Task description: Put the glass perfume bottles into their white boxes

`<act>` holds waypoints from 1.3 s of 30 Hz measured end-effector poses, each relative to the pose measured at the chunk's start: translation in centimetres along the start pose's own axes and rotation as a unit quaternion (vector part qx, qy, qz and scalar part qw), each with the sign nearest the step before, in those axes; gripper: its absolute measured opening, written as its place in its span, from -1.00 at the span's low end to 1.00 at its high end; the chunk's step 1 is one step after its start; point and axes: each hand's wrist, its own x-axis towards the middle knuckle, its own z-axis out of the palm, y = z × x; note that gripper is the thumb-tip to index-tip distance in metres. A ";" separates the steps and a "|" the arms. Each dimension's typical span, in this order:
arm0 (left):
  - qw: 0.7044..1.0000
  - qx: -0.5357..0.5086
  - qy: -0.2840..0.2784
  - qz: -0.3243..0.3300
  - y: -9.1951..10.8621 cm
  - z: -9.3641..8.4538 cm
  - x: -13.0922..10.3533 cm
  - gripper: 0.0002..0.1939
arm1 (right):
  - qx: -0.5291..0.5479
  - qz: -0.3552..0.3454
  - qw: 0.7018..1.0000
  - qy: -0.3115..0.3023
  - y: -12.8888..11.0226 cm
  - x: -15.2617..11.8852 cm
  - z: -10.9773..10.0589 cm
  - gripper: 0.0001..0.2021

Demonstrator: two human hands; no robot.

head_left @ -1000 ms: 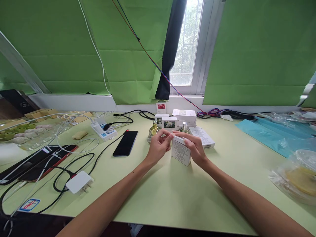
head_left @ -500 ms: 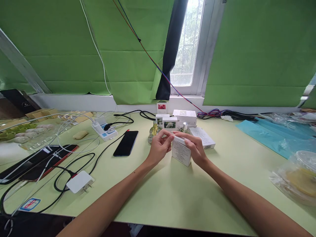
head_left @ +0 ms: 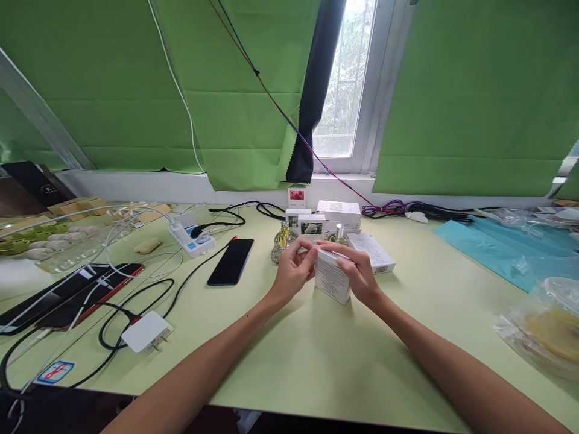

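Note:
A small white carton (head_left: 332,278) with fine print on its near face stands upright on the table between my hands. My left hand (head_left: 295,268) is closed, thumb and fingertips at the carton's upper left edge. Wrapped around its top and right side, my right hand (head_left: 357,270) grips the carton. Close behind stand a glass perfume bottle with a gold neck (head_left: 283,236) and a second bottle with a silver cap (head_left: 339,232), partly hidden by my fingers. A white box with a flower picture (head_left: 311,228) is just beyond, and another printed white box (head_left: 373,253) lies flat to the right.
A dark phone (head_left: 230,262) lies left of my hands. Further left are a power strip (head_left: 190,238), a white charger (head_left: 147,332), tangled cables and more devices. Blue plastic sheeting (head_left: 479,247) and a clear plastic bag (head_left: 543,331) lie on the right. More white boxes (head_left: 339,212) stand behind.
Almost nothing differs. My hands stay on the carton, with only a slight shift of the fingers at its top; the camera view has moved a little.

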 end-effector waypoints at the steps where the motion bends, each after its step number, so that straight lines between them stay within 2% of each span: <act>1: 1.000 -0.001 0.004 -0.001 0.0 0.0 0.0 -0.57 | 0.001 0.000 1.000 0.000 0.0 0.0 0.0 -0.63; 18: 0.999 0.005 0.016 -0.038 0.6 0.0 0.1 -0.54 | 0.008 0.002 1.000 0.000 0.2 -0.1 0.0 -0.65; 39: 0.999 -0.002 -0.021 -0.044 -0.1 -0.5 0.3 -0.59 | 0.033 0.010 0.999 0.005 0.1 -0.1 0.0 -0.62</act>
